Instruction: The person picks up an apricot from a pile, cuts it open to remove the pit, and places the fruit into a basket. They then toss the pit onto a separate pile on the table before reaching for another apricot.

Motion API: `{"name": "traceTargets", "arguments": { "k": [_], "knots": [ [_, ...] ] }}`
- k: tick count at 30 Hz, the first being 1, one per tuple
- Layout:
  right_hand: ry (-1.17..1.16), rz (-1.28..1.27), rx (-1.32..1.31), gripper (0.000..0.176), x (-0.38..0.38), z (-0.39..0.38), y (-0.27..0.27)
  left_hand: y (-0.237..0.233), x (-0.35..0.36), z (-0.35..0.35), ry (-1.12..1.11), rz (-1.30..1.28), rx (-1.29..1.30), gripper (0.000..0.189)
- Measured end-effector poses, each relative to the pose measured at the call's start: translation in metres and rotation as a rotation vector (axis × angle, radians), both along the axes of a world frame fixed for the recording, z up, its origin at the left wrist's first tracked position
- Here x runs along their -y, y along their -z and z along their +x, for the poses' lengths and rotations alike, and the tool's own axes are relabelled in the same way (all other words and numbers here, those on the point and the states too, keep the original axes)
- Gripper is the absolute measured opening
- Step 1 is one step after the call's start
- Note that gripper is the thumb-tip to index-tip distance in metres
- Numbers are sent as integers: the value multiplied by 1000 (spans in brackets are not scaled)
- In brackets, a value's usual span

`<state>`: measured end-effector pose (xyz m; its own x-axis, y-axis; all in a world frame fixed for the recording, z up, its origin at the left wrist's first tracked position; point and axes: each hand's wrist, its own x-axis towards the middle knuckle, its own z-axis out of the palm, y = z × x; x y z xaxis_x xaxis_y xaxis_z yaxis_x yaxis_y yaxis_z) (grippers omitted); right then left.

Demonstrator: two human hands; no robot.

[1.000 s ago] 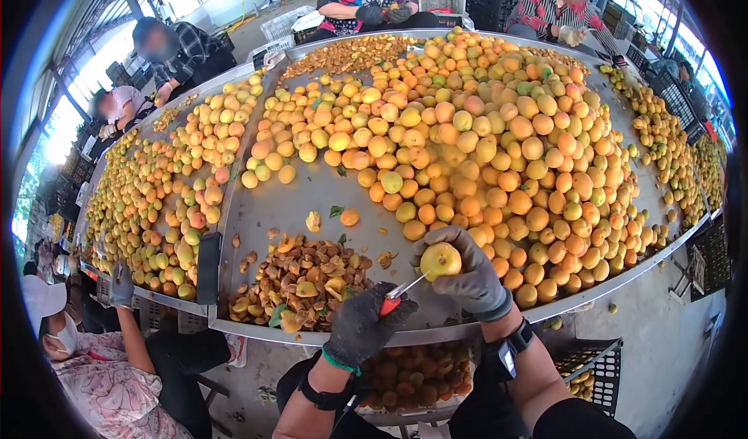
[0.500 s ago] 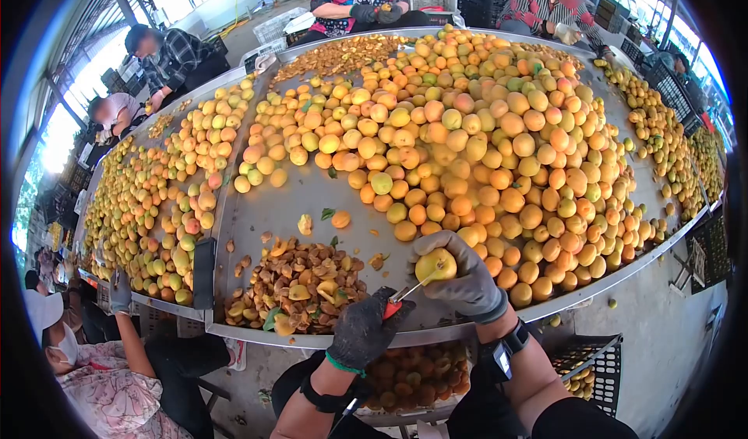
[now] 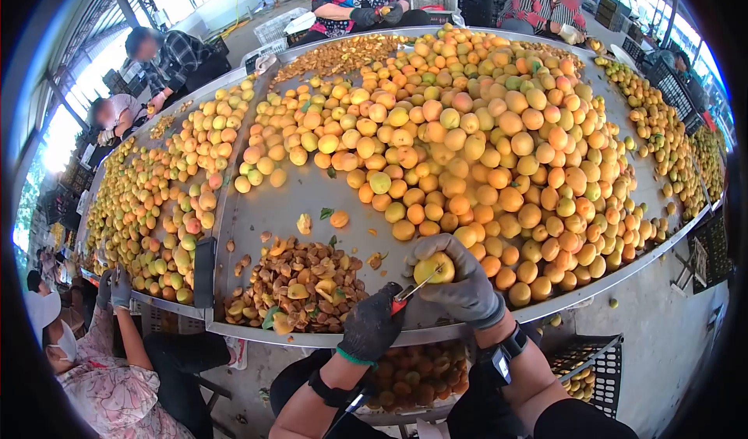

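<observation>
My left hand (image 3: 372, 326), in a dark glove with a green cuff, is closed around the red handle of a small knife (image 3: 399, 303). The knife's thin metal blade points up and right and touches a yellow-green fruit (image 3: 435, 268). That fruit is held in the curled fingers of my right hand (image 3: 466, 287), which wears a grey glove. Both hands are over the near edge of the metal table (image 3: 300, 201). Left of them lies a heap of brownish cut pieces (image 3: 292, 283); beyond and to the right is a large pile of orange and yellow fruit (image 3: 499, 143).
A co-worker in a white cap (image 3: 43, 310) sits at the lower left. Other people work along the table's far side. A black crate with fruit (image 3: 596, 369) stands on the floor at lower right. A dark block (image 3: 204, 273) stands on the divider at left.
My left hand and the knife have shifted slightly, and the fruit in my right hand is turned a little. At lower left, the co-worker's two gloved hands now show together.
</observation>
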<state>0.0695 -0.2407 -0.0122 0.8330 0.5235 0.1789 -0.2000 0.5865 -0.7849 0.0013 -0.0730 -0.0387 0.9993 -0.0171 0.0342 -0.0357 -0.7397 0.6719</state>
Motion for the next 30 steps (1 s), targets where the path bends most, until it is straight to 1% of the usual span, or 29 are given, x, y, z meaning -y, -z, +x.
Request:
{"name": "traceTargets", "arguments": {
  "k": [1, 2, 3, 4, 5, 7, 8, 10, 11, 13, 15, 17, 20, 22, 23, 24, 25, 26, 27, 28, 29, 30],
  "knots": [
    [-29, 79, -110, 47, -1, -3, -1, 0, 1, 2, 1, 2, 0, 27],
    [-27, 80, -110, 47, -3, -5, -4, -1, 1, 5, -8, 12, 31, 23],
    [-11, 133, -193, 49, -6, -8, -8, -1, 2, 7, -19, 21, 62, 20],
    [4, 184, -274, 51, -8, -10, -10, -2, 1, 10, -21, 22, 62, 20],
    [0, 184, -274, 51, -9, -9, -9, -3, 0, 12, -40, 48, 76, 23],
    [10, 12, -132, 53, -11, -4, -6, -6, -3, 15, -66, 74, 97, 25],
    [3, 11, -128, 53, -11, -3, -7, -9, -4, 15, -66, 86, 87, 28],
    [122, -242, 9, 51, -12, -2, -8, -12, -6, 14, -67, 98, 75, 30],
    [121, -241, 7, 51, -14, -3, -4, -12, -6, 13, -66, 130, 71, 29],
    [-13, 173, -259, 40, -19, -6, 9, -13, -6, 13, -64, 161, 65, 29],
    [13, 127, -279, 39, -24, -11, 12, -15, -3, 14, -13, 57, 69, 27],
    [38, 85, -285, 39, -25, -8, 15, -14, -3, 15, -42, 73, 66, 27],
    [42, 72, -213, 41, -23, -2, 15, -9, -10, 17, -82, 128, 80, 27],
    [178, -158, -58, 41, -25, -4, 2, -11, -12, 15, -95, 164, 96, 26],
    [177, -157, -59, 41, -22, -3, 20, -15, -11, 11, -94, 218, 110, 26],
    [234, -389, 223, 39, -15, 1, 54, -18, -10, 9, -92, 272, 125, 25],
    [286, -617, 509, 38, -15, 3, 58, -13, -9, 9, -94, 271, 128, 25],
    [285, -617, 517, 38, -19, 3, 57, -5, -8, 11, -88, 266, 95, 30],
    [112, -171, -50, 38, -32, -1, 31, -1, -8, 15, -84, 261, 68, 34],
    [-77, 282, -609, 38, -41, -3, 16, 1, -11, 17, -91, 261, 77, 34],
    [29, 104, -420, 39, -40, 3, 39, 2, -13, 18, -98, 257, 120, 31],
    [22, 105, -402, 39, -36, 7, 32, 0, -15, 23, -106, 254, 171, 28]
  ]
}}
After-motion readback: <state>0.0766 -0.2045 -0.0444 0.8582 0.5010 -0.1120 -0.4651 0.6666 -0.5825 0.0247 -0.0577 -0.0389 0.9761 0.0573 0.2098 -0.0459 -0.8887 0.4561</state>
